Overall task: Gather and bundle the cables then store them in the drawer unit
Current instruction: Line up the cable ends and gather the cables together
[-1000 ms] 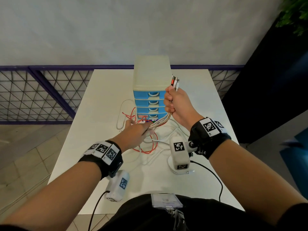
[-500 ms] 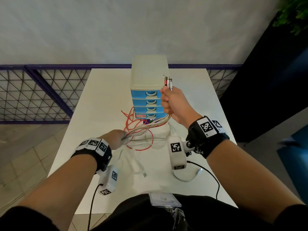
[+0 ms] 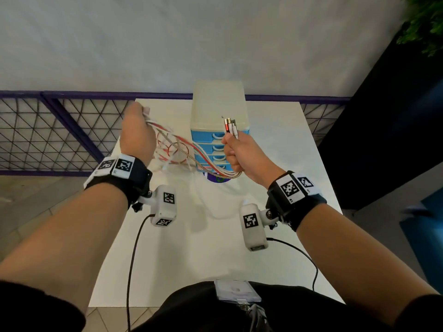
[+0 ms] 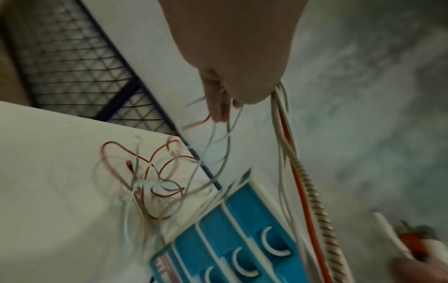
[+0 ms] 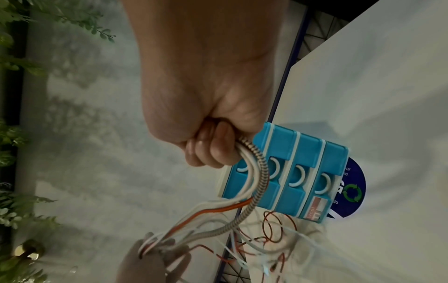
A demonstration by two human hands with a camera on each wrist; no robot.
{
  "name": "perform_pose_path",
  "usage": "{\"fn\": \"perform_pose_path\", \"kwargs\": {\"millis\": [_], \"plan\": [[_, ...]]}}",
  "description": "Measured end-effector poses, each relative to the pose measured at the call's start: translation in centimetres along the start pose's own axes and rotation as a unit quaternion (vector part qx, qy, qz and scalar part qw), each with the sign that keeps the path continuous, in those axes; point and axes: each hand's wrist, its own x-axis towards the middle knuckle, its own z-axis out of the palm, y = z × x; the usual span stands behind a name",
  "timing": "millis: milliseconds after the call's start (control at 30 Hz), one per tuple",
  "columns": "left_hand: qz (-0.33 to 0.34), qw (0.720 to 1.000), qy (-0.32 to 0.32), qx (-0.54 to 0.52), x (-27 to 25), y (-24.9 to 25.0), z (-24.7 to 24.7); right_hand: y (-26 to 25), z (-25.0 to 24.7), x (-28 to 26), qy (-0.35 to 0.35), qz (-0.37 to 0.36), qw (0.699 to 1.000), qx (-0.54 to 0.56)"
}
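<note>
So both hands are up off the counter (image 3: 275,144) with the cables (image 3: 191,153) strung between them. The right hand (image 3: 242,154) is fisted tight round one end of the bunch, in front of the drawer unit (image 3: 217,116), and the plug ends (image 3: 230,124) poke up out of the top of the fist, one red, a couple white. Below the fist the bundle comes out as a braided metallic-looking cable (image 5: 260,172), an orange one and a few white ones, sagging across toward the left.

The left hand (image 3: 137,137) is raised higher, out to the left, curled round the other part of the cables near their middle. From it a messy tangle of thin red and white loops (image 4: 148,183) dangles down toward the counter; whether the tips touch the surface I can't tell, it's blurry.

The drawer unit sits at the far middle of the counter, cream top, four blue drawers (image 5: 288,176) with white crescent handles, all closed. A round dark blue sticker (image 5: 351,193) with a green recycling arrow logo lies on the counter right at its base
</note>
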Motion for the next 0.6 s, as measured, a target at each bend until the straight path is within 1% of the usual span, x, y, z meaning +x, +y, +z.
{"fn": "perform_pose_path", "kwargs": {"millis": [33, 67, 100, 133, 167, 200, 233, 267, 300, 333, 367, 400, 433, 467, 500, 533, 567, 600], "plan": [[0.029, 0.999, 0.030, -0.010, -0.2, 1.0, -0.3, -0.1, 0.0, 0.1, 0.001, -0.003, 1.000, -0.001], [0.055, 0.998, 0.042, -0.007, -0.4, 1.2, -0.3, -0.1, 0.0, 0.1, 0.002, -0.007, 1.000, -0.004], [0.074, 0.996, 0.041, 0.004, -0.7, 1.2, -0.2, 0.0, -0.1, 0.1, 0.003, -0.010, 1.000, -0.010], [0.088, 0.996, 0.021, 0.026, -1.2, 0.7, 0.0, 0.1, -0.2, 0.1, 0.003, -0.011, 1.000, -0.017], [0.106, 0.992, -0.023, 0.060, -1.7, -0.3, 0.6, 0.3, -0.4, 0.1, 0.002, -0.010, 1.000, -0.026], [0.125, 0.983, -0.088, 0.100, -2.3, -1.4, 1.2, 0.5, -0.5, 0.0, 0.001, -0.006, 1.000, -0.030], [0.134, 0.966, -0.171, 0.138, -3.0, -2.5, 1.8, 0.7, -0.8, -0.1, -0.001, 0.001, 1.000, -0.027], [0.128, 0.941, -0.261, 0.174, -3.9, -3.6, 2.3, 1.0, -0.9, -0.1, -0.003, 0.010, 1.000, -0.014], [0.115, 0.902, -0.355, 0.218, -4.6, -4.4, 2.7, 1.3, -1.1, -0.1, -0.006, 0.020, 1.000, 0.007], [0.101, 0.850, -0.436, 0.279, -5.4, -4.6, 2.9, 1.6, -1.1, -0.1, -0.008, 0.029, 0.999, 0.034], [0.093, 0.801, -0.487, 0.336, -6.0, -4.4, 3.2, 1.9, -1.2, -0.1, -0.011, 0.035, 0.997, 0.061], [0.102, 0.772, -0.503, 0.375, -6.5, -3.4, 3.3, 2.1, -1.2, 0.0, -0.014, 0.038, 0.996, 0.082], [0.126, 0.770, -0.498, 0.379, -6.9, -2.1, 3.7, 2.3, -1.1, 0.1, -0.019, 0.041, 0.994, 0.099], [0.150, 0.788, -0.487, 0.346, -7.1, -0.4, 3.8, 2.4, -1.0, 0.1, -0.025, 0.044, 0.993, 0.111], [0.160, 0.816, -0.478, 0.281, -7.1, 1.3, 4.0, 2.4, -0.8, 0.2, -0.032, 0.047, 0.991, 0.120], [0.156, 0.846, -0.471, 0.193, -6.8, 2.8, 4.2, 2.5, -0.7, 0.2, -0.039, 0.049, 0.990, 0.123], [0.134, 0.876, -0.454, 0.088, -6.5, 4.0, 4.4, 2.5, -0.6, 0.2, -0.049, 0.047, 0.990, 0.120], [0.094, 0.903, -0.420, -0.022, -6.4, 5.1, 4.6, 2.5, -0.5, 0.1, -0.060, 0.041, 0.991, 0.113]]}}
